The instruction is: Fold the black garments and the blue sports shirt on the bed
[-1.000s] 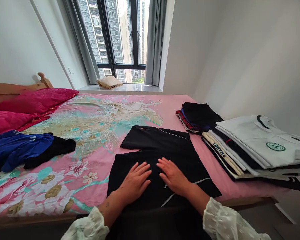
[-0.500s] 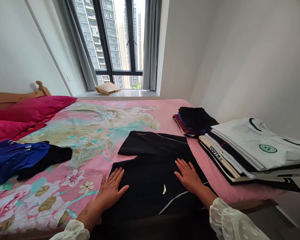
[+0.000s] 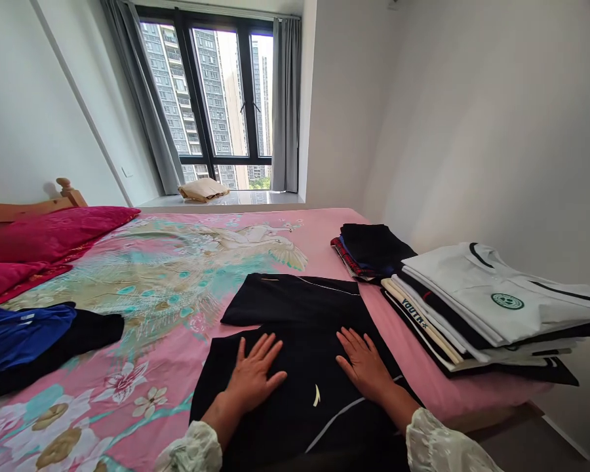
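Observation:
A pair of black shorts (image 3: 295, 351) with thin pale piping and a small cream logo lies spread out on the bed, its notch facing left. My left hand (image 3: 255, 372) rests flat on the near leg, fingers spread and nothing held. Across the logo from it, my right hand (image 3: 364, 364) also lies palm down on the cloth with its fingers apart. The shorts' nearest edge runs out of sight at the bottom of the view.
Folded shirts (image 3: 482, 301) form a tall stack on the right, beside a smaller dark pile (image 3: 373, 249). Loose blue and black clothes (image 3: 39, 341) lie at the left. Red pillows (image 3: 63, 233) rest by the wooden headboard (image 3: 19, 212). The pink floral bedsheet (image 3: 177, 314) covers the bed.
My left hand has slid right across the shorts, from near their left edge toward the middle. My right hand stays at nearly the same spot on the cloth. The view has tilted up slightly.

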The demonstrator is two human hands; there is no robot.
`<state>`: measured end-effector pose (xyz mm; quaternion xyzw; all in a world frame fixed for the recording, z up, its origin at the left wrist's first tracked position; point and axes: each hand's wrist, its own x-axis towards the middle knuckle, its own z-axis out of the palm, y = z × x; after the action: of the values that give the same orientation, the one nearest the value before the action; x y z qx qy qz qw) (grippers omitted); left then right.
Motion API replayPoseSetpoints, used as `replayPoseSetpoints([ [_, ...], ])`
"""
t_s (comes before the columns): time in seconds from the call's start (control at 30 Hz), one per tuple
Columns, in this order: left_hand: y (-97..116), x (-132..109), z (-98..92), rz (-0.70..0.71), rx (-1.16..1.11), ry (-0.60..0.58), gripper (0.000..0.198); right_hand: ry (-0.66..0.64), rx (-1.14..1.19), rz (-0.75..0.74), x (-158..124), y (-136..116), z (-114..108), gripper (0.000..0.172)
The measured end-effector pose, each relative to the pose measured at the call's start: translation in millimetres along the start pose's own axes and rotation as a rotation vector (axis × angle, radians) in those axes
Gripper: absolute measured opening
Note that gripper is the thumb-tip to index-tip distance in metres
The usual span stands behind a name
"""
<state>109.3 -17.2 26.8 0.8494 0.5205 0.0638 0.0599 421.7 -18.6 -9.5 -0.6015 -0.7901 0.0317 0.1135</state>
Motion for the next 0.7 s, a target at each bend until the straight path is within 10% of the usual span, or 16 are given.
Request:
replayPoseSetpoints([
  [0.2, -68.4, -19.4, 0.7, -0.464, 0.086, 0.067, 0.066, 0.018, 0.030, 0.019, -0.9, -0.3, 0.5, 0.059],
  [0.7, -86.1, -57.3, 8.8, -0.530, -0.089, 0.507, 0.061, 0.037, 0.036, 0.014, -2.2, -2.8, 1.5, 0.060],
])
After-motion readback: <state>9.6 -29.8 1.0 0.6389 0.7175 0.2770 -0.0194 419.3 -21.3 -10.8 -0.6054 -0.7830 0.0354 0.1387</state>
